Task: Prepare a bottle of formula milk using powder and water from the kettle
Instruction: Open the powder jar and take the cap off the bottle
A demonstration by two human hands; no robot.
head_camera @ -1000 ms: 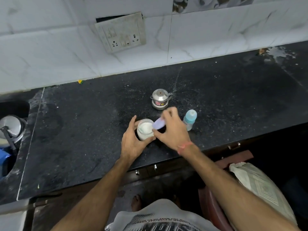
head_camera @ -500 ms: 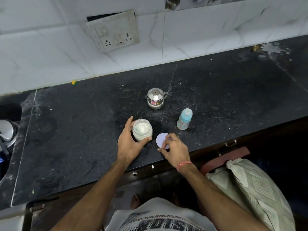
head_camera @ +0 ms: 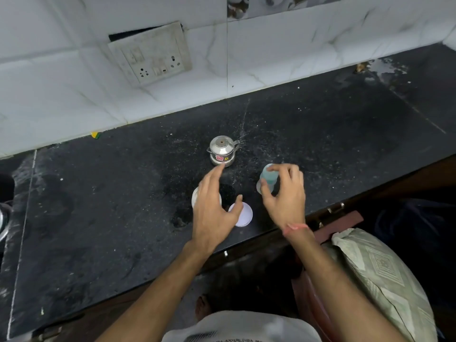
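The powder jar stands open on the counter, mostly hidden under the left hand, and its lid lies flat just beside it toward the counter's front edge, so the step in hand looks like getting the bottle ready to take powder. The right hand is curled round the bottle, fingers and thumb closing on its teal cap end; motion blur makes it hard to say whether the grip is firm or whether the bottle has left the counter. The left hand is open, fingers spread and loose, holding nothing, hovering over the jar with the fingertips reaching toward the kettle, which sits farther back. The bottle stands roughly upright, long axis vertical, cap pointing up and leaning slightly away from the person. The next move probably calls for unscrewing that cap, with one hand steadying the body while the other turns the top, keeping the bottle upright so its mouth faces up for powder and then kettle water
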